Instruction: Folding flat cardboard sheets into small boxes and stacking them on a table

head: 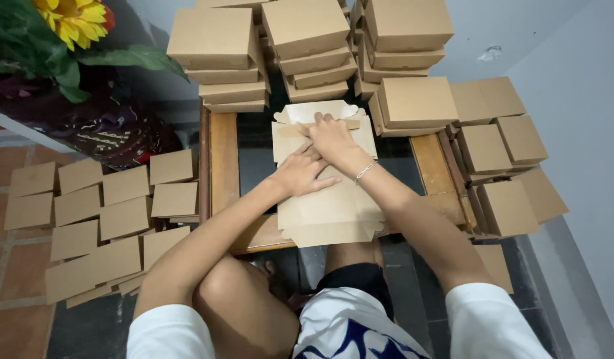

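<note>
A flat, unfolded brown cardboard box blank [330, 209] lies on a small wooden table with a dark glass top [224, 159]. My left hand [300, 171] presses flat on the middle of the blank, fingers spread. Just beyond it, my right hand [330, 136] pushes down on a flap near the blank's far edge; a thin bracelet sits on that wrist. The two hands touch each other. Neither hand grips anything; both lie palm-down on the cardboard.
Stacks of folded brown boxes [307, 46] stand at the table's far side, more boxes [500, 159] pile up on the right. Several flat-looking box pieces [101, 213] cover the tiled floor on the left. A sunflower arrangement [67, 26] is at top left. My knees are under the table.
</note>
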